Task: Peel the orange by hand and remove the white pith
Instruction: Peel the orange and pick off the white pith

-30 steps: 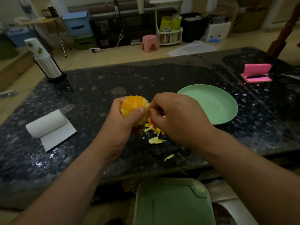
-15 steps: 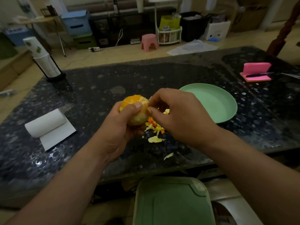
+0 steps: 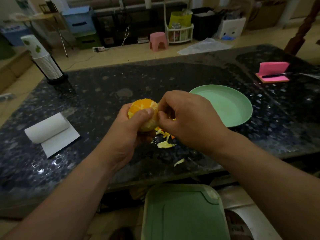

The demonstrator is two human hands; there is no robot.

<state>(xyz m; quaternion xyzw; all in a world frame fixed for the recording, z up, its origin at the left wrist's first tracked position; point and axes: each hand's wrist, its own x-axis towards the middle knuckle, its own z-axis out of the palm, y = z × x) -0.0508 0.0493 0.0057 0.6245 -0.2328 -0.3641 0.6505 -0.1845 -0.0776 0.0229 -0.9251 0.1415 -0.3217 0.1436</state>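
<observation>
A mostly peeled orange (image 3: pixel 142 106) with bare flesh on top is held above the dark speckled table (image 3: pixel 97 94). My left hand (image 3: pixel 128 132) grips it from below and the left, thumb across its front. My right hand (image 3: pixel 187 118) is against the orange's right side, thumb and forefinger pinching at its pale pith. Small scraps of peel and pith (image 3: pixel 164 144) lie on the table just under the hands, and one more scrap (image 3: pixel 179 161) lies nearer the front edge.
A green plate (image 3: pixel 225 104) sits right of the hands. A paper roll (image 3: pixel 48 127) lies at the left, a cup stack (image 3: pixel 43 59) at the back left, a pink notepad with a pen (image 3: pixel 272 73) at the back right. A green cutting board (image 3: pixel 181 213) sits below the table edge.
My left hand has turned the orange a little and raised it slightly. My right hand's fingers have shifted along its right side, still picking at the pith.
</observation>
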